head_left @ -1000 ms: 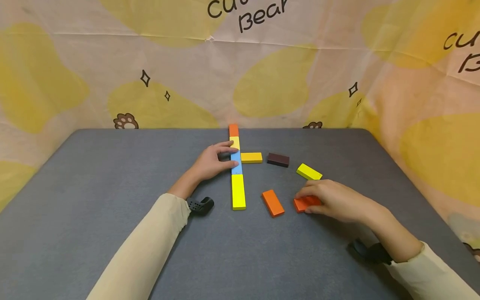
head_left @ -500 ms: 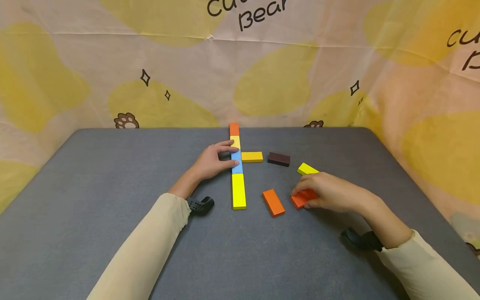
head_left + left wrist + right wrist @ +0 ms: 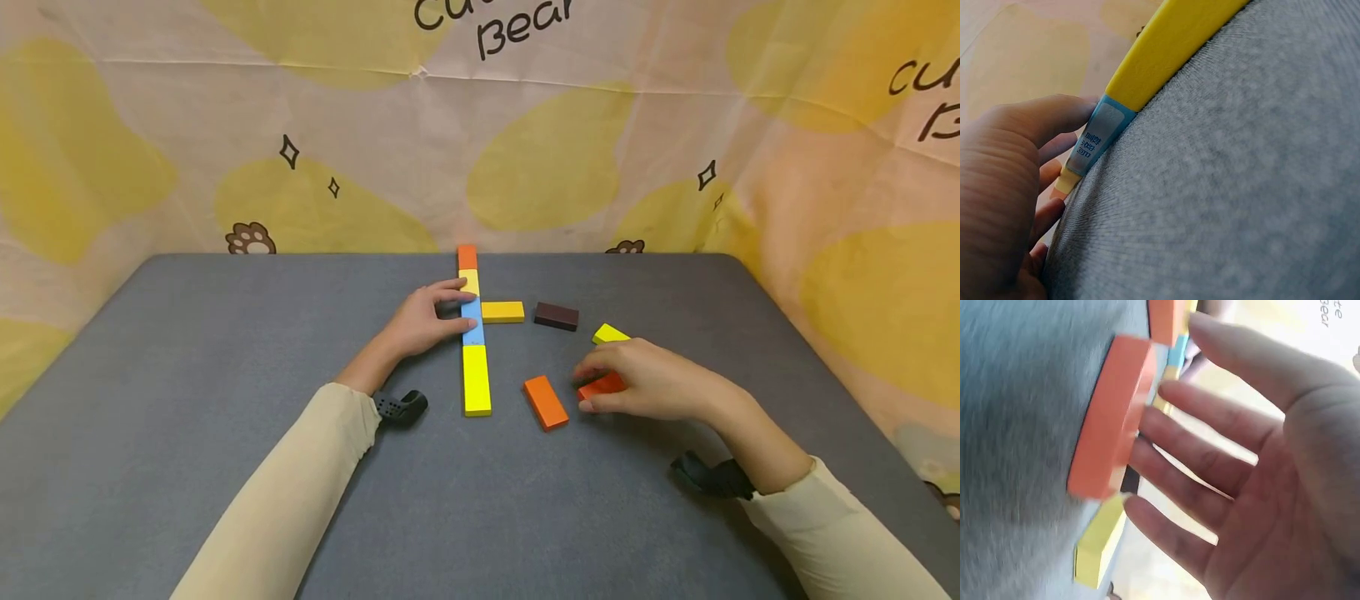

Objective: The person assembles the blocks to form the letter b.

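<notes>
My left hand (image 3: 423, 323) rests its fingertips on a row of blocks, the thumb and a finger touching the blue block (image 3: 472, 335) and another finger at the pale yellow block (image 3: 470, 279). A bright yellow block (image 3: 476, 381) forms the row's near end and an orange block (image 3: 467, 257) its far end. Farther right, my right hand (image 3: 652, 379) hovers around a red-orange block (image 3: 600, 387) lying on the table. In the right wrist view the fingers are loosely extended beside that block (image 3: 1107, 419), the thumb well away from it, and nothing is gripped.
Against the row's right side lies a golden yellow block (image 3: 502, 312). A dark brown block (image 3: 557, 316) lies right of it, and a yellow block (image 3: 609, 333) is partly hidden behind my right hand. An orange block (image 3: 546, 403) lies between the row and the red-orange block.
My right hand has shifted the red-orange block slightly left and away from me, then loosened its fingers from it. The left hand stays in place on the row.
</notes>
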`<state>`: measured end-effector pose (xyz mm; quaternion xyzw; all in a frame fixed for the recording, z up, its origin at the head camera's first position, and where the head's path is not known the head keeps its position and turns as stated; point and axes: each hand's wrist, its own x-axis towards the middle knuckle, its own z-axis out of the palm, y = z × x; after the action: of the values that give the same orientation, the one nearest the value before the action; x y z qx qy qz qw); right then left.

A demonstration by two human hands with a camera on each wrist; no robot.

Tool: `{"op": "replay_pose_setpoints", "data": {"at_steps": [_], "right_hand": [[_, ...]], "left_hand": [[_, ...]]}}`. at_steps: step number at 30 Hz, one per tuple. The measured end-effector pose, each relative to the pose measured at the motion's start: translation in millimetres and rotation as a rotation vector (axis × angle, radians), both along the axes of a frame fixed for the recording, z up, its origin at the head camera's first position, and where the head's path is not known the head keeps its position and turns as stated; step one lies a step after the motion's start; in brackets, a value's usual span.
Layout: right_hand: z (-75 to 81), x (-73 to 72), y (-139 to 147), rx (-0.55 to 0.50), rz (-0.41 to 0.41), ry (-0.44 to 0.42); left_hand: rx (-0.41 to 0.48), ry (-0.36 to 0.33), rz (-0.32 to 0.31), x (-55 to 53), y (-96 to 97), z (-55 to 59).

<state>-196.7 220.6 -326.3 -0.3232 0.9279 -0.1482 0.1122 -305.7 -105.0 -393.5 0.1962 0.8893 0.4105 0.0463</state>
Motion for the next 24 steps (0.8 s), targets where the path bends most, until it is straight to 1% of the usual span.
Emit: {"op": "replay_pose_setpoints", "data": {"at_steps": [3, 7, 13, 17, 20, 24], "right_hand": [[-2.0, 4.0, -11, -0.005, -0.064, 0.035], [-6.0, 8.9, -27, 0.043, -0.124, 0.089], [-11.9, 11.0, -44, 0.082, -0.143, 0.165], [-15.1, 11.3, -52, 0.114, -0.176, 0.195], [-16.2, 11.9, -57, 0.128, -0.189, 0.196], [-16.5, 13.1, -63, 0.117, -0.173, 0.183]], "left_hand": [[-0.003, -0.002, 0.002, -0.6, 0.1, -0.2], [-0.004, -0.001, 0.005, -1.2, 0.2, -0.2], [-0.007, 0.004, 0.006, -1.6, 0.1, -0.3], [-0.008, 0.005, 0.007, -1.8, 0.1, -1.2], [-0.007, 0.003, 0.006, -1.9, 0.3, -1.6], [-0.011, 0.009, 0.001, -2.0, 0.2, -1.3]]}}
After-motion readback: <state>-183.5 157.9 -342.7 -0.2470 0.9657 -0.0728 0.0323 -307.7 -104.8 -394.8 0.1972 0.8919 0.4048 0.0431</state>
